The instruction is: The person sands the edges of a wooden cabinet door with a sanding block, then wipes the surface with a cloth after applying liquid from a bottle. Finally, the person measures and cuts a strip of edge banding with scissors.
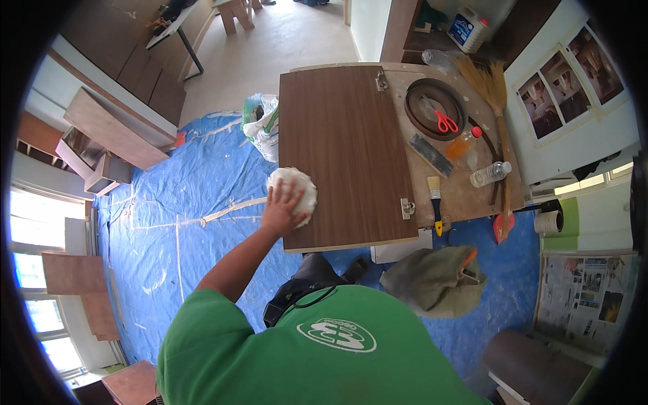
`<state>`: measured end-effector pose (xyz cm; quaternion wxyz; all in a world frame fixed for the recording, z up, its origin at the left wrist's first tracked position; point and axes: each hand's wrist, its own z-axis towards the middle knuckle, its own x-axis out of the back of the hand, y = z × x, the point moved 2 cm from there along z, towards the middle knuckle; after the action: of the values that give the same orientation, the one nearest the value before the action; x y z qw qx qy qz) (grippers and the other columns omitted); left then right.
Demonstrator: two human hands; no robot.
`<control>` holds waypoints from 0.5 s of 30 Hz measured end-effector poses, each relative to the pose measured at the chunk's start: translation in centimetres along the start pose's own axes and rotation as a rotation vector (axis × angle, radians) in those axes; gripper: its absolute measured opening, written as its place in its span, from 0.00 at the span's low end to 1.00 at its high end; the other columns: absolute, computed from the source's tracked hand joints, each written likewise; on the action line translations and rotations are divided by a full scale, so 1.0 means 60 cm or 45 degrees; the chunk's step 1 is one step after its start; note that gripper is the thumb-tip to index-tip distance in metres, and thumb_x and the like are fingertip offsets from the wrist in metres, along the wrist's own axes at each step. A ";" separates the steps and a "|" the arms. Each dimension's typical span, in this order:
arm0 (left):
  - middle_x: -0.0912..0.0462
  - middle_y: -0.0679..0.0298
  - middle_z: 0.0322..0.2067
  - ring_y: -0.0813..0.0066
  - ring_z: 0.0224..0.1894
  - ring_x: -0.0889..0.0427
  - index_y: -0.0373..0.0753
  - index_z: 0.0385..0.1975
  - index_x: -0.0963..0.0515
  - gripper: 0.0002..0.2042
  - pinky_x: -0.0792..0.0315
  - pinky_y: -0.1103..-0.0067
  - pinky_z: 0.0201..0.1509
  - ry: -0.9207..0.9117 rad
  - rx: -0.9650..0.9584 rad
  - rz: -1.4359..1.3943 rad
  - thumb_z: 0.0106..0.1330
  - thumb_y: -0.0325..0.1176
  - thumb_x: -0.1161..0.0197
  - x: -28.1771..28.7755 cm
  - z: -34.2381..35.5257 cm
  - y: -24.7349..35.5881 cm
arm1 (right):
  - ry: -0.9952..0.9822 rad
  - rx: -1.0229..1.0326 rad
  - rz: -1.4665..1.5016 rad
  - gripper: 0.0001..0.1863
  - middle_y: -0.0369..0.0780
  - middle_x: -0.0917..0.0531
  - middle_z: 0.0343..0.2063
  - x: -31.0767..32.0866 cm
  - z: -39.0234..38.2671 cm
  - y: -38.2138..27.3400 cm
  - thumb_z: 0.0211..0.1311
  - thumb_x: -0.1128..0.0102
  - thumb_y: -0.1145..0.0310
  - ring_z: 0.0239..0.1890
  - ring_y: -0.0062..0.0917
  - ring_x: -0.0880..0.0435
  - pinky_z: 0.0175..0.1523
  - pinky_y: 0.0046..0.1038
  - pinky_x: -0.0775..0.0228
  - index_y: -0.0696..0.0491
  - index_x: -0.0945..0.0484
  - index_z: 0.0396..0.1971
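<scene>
My left hand (284,204) presses a round wad of white cloth (308,196) against the left edge of a brown wood-grain cabinet door (344,148), near its front left corner. The fingers are spread over the wad, which partly hangs past the edge. The door lies flat on a worktable (445,198), with a metal hinge (382,82) at its far right and another hinge (407,208) at its near right. My right hand does not show.
Right of the door lie a coil of brown edging strip (413,94), red-handled scissors (446,123), a sanding block (430,156), a paintbrush (435,199), an orange bottle (460,144), a clear bottle (489,175) and a straw broom (499,101). A plastic bag (267,138) stands left, on blue tarp (202,175).
</scene>
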<state>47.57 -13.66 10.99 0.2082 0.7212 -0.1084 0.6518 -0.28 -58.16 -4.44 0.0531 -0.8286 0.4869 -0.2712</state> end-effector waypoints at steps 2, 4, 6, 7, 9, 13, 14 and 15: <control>0.55 0.68 0.80 0.46 0.81 0.64 0.61 0.75 0.38 0.34 0.66 0.45 0.79 -0.086 -0.215 0.081 0.70 0.63 0.47 -0.016 0.009 0.042 | -0.039 -0.010 -0.021 0.18 0.50 0.13 0.36 -0.008 0.029 0.004 0.55 0.34 0.56 0.40 0.45 0.13 0.48 0.39 0.23 0.56 0.14 0.35; 0.51 0.74 0.79 0.45 0.81 0.65 0.65 0.74 0.37 0.32 0.68 0.42 0.78 -0.009 -0.403 0.089 0.71 0.64 0.49 -0.019 0.001 0.101 | -0.042 0.008 -0.020 0.18 0.50 0.13 0.36 -0.008 0.051 -0.001 0.55 0.34 0.56 0.40 0.45 0.13 0.48 0.39 0.23 0.56 0.14 0.35; 0.49 0.72 0.79 0.45 0.81 0.64 0.65 0.73 0.36 0.30 0.68 0.43 0.79 -0.081 -0.609 0.011 0.72 0.63 0.49 -0.019 0.008 0.150 | 0.004 0.115 -0.033 0.18 0.50 0.13 0.36 0.012 0.061 -0.053 0.55 0.34 0.56 0.41 0.44 0.13 0.48 0.39 0.23 0.56 0.14 0.36; 0.49 0.72 0.79 0.45 0.81 0.64 0.65 0.73 0.35 0.30 0.68 0.43 0.79 -0.124 -0.700 -0.071 0.72 0.62 0.49 -0.020 0.014 0.166 | 0.041 0.203 -0.048 0.18 0.50 0.13 0.36 0.037 0.041 -0.118 0.55 0.34 0.56 0.41 0.43 0.13 0.48 0.38 0.22 0.55 0.14 0.36; 0.47 0.73 0.78 0.45 0.80 0.62 0.64 0.72 0.33 0.29 0.67 0.43 0.79 -0.245 -0.851 -0.249 0.72 0.61 0.47 0.001 0.057 0.199 | 0.139 0.265 0.003 0.17 0.50 0.13 0.37 0.059 0.019 -0.206 0.57 0.35 0.56 0.42 0.42 0.13 0.49 0.38 0.22 0.55 0.14 0.37; 0.46 0.69 0.78 0.46 0.80 0.58 0.63 0.74 0.37 0.32 0.66 0.47 0.80 -0.114 -0.665 -0.178 0.70 0.61 0.47 0.027 0.210 0.179 | 0.270 0.220 0.086 0.14 0.48 0.13 0.37 0.058 0.021 -0.298 0.59 0.36 0.58 0.43 0.41 0.13 0.51 0.37 0.23 0.54 0.14 0.36; 0.47 0.69 0.78 0.47 0.80 0.58 0.63 0.75 0.38 0.33 0.67 0.48 0.80 -0.085 -0.618 -0.138 0.70 0.61 0.47 0.028 0.254 0.161 | 0.290 0.206 0.071 0.14 0.48 0.12 0.37 0.057 0.014 -0.318 0.59 0.36 0.59 0.44 0.41 0.13 0.52 0.37 0.23 0.54 0.14 0.36; 0.47 0.69 0.78 0.47 0.80 0.59 0.64 0.75 0.40 0.34 0.68 0.48 0.80 -0.083 -0.565 -0.148 0.70 0.61 0.47 0.030 0.299 0.142 | 0.275 0.196 0.064 0.14 0.48 0.12 0.37 0.054 0.008 -0.326 0.59 0.36 0.59 0.44 0.41 0.13 0.52 0.37 0.23 0.54 0.14 0.36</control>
<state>60.22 -28.98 12.98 0.3953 0.6833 -0.2139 0.5754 16.42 -50.76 3.32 0.0705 -0.7755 0.4882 -0.3940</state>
